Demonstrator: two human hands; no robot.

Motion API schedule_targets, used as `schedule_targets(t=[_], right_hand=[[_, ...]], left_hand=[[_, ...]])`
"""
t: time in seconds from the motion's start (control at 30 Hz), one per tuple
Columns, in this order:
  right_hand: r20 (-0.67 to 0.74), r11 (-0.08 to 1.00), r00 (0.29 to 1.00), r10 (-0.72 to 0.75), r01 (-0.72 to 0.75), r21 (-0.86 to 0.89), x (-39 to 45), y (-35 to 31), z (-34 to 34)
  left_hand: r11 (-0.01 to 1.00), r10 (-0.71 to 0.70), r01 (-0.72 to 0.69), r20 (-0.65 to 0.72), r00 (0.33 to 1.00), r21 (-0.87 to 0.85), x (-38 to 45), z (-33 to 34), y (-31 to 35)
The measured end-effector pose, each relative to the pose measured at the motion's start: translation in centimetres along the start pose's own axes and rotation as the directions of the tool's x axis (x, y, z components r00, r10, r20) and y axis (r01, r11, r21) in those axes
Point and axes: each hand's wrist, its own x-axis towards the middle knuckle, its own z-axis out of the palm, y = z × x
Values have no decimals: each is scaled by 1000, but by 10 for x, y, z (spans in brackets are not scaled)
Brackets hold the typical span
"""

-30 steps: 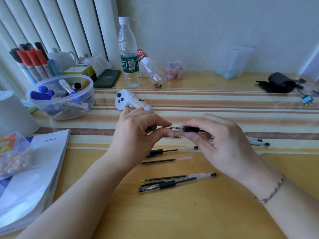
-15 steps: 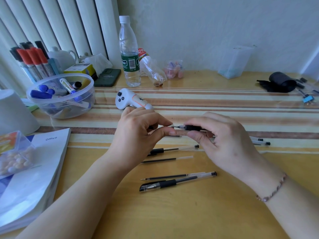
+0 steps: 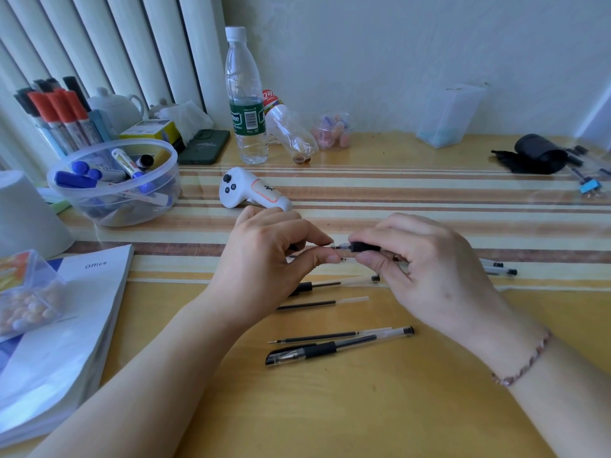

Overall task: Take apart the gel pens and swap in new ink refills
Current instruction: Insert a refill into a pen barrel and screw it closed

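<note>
Black-gripped gel pen (image 3: pixel 337 349), brown-and-cream striped cloth (image 3: pixel 396 193), yellow wooden table (image 3: pixel 330 408).

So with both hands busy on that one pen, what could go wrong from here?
The left hand pinches only the thin tip while the right hand grips the held pen by its black grip, so the small tip piece could slip and get lost. The loose refills lying under the wrists might also be nudged and rolled across the table.

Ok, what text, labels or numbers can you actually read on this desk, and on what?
"Office": white booklet, front left.
Green label, standing water bottle: barcode and brand blurred.
Red label, lying bottle: characters unreadable.
Yellow box, markers: print too small.
</note>
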Motion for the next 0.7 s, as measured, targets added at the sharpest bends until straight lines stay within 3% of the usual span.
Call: schedule_targets(t=[0.17, 0.27, 0.4, 0.57, 0.7], right_hand=[[1, 996, 1000, -8, 8, -88, -1, -7, -1], [13, 999, 999, 36, -36, -28, -1, -12, -2], [110, 995, 992, 66, -58, -76, -1, -12, -3], [178, 988, 972, 153, -154, -11, -2, -15, -4], [168, 987, 976, 139, -124, -99, -1, -14, -5]], left_hand=[[1000, 2, -4, 60, 998, 28, -1, 2, 1], [1000, 8, -9, 57, 998, 22, -2, 2, 2], [999, 25, -27, 61, 998, 26, -1, 1, 1], [999, 30, -32, 59, 998, 37, 0, 1, -2], [998, 23, -26, 63, 998, 57, 0, 1, -3]])
